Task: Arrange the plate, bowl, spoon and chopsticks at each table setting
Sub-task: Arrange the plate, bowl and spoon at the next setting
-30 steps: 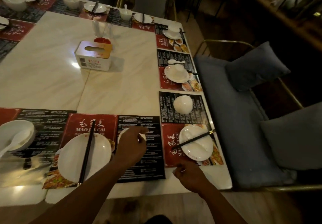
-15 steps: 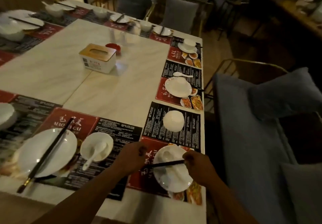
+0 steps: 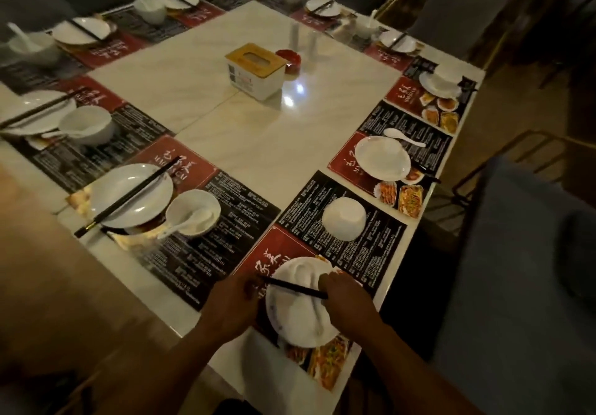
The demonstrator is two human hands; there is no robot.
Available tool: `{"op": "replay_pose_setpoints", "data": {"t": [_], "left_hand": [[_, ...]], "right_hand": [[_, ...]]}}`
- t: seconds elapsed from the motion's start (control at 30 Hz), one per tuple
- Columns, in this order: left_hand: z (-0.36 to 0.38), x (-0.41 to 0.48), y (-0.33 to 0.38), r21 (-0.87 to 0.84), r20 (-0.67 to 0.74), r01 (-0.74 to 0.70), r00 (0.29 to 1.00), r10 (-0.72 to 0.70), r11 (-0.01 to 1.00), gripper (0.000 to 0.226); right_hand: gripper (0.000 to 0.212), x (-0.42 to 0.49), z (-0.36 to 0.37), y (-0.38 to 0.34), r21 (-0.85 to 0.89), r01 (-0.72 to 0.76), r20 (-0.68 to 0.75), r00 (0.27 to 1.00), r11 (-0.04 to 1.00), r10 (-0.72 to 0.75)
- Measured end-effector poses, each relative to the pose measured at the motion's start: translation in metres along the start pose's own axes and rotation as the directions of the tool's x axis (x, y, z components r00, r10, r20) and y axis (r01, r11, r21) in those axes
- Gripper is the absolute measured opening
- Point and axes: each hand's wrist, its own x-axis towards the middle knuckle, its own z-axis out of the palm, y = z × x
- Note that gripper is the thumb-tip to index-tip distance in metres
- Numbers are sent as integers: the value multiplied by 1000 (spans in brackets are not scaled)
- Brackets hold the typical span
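Your left hand [image 3: 230, 305] is at the near edge of the counter [image 3: 274, 143], its fingers curled by the left tip of the chopsticks [image 3: 293, 287]; you cannot tell whether they grasp the tip or only touch it. Your right hand [image 3: 350, 301] pinches the other end, thumb and fingers clenched on it, so the chopsticks run left to right across the plate [image 3: 300, 318]. You cannot tell whether they rest on the plate or are held just over it. The plate lies on the red half of a mat [image 3: 258, 253], with food photos at the mat's near end. Just beyond, on the black half of the same mat, a bowl [image 3: 344, 222] stands upside down. To the left is another setting: the left plate [image 3: 132, 195] has the left chopsticks [image 3: 129, 197] laid slantwise across it, and the left bowl [image 3: 193, 211], just to its right, holds a spoon [image 3: 183, 221]. Farther off on the right, the far plate [image 3: 382, 158] lies on its own mat, with the far spoon [image 3: 404, 136] on the mat just behind it. A tissue box [image 3: 254, 71] stands mid-counter.
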Motion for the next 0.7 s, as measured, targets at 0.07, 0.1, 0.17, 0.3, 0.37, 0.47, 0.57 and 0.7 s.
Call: {"op": "replay_pose_setpoints", "data": {"t": [0.07,0.1,0.17,0.3,0.37,0.47,0.57,0.7], "left_hand": [[5,1,-1,-22,-13,41,999,-42,999,26],[8,2,0,-34,-24,58,998,-59,998,26],[11,5,2,-57,-52,58,997,-61,997,23],[9,14,10,-79,-120,60,990,-69,995,22],[6,19,13,-87,-139,58,988,-70,994,27],[4,31,15,-116,-93,79,992,-90,990,26],[5,44,18,-90,-67,104,992,-111,990,20],[11,57,27,-85,-120,154,979,-164,984,17]], "right_hand": [[17,0,-1,3,21,5,-5,1000,1000,-5],[15,0,-2,4,53,1,-4,1000,999,-1],[11,1,-6,4,142,-22,5,1000,990,22],[14,10,-17,6,289,-105,78,993,952,86],[18,14,-25,13,400,-164,91,986,902,139],[18,25,-45,34,451,-181,11,980,874,197],[19,41,-65,59,461,-209,-40,966,862,255],[26,62,-90,97,552,-193,-92,953,811,290]]}}
